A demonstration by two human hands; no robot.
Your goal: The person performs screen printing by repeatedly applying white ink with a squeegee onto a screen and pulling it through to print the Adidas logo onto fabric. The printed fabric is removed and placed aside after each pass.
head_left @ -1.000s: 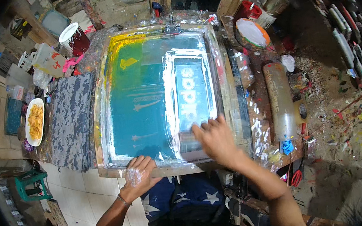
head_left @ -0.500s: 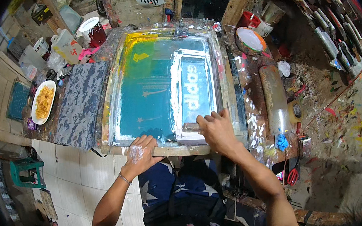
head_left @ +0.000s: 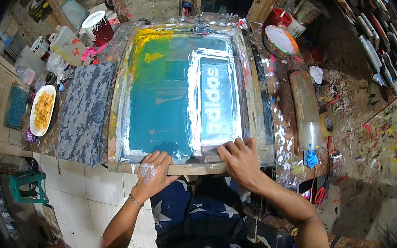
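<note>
A wooden-framed printing screen (head_left: 157, 123) lies in front of me, with teal mesh, yellow ink at its far left corner and a lettered window ringed in white ink at right. My left hand (head_left: 152, 170), smeared white across its back, is closed over the near edge of the frame, thumb below it. My right hand (head_left: 240, 160) is closed at the near right end of the screen. A squeegee (head_left: 209, 152) shows partly beside its fingers, at the near end of the lettered window; the hand hides the remainder.
Patterned grey fabric (head_left: 84, 116) lies left of the screen, beside a plate of food (head_left: 44, 111). A red-and-white paint tub (head_left: 98, 28) stands behind. At right are a cylindrical container (head_left: 304, 108), an ink bowl (head_left: 280, 40) and red scissors (head_left: 320, 195). A green stool (head_left: 27, 187) stands lower left.
My right hand has drawn the squeegee toward me, from inside the lettered window to the screen's near end. My left hand keeps its hold on the frame.
</note>
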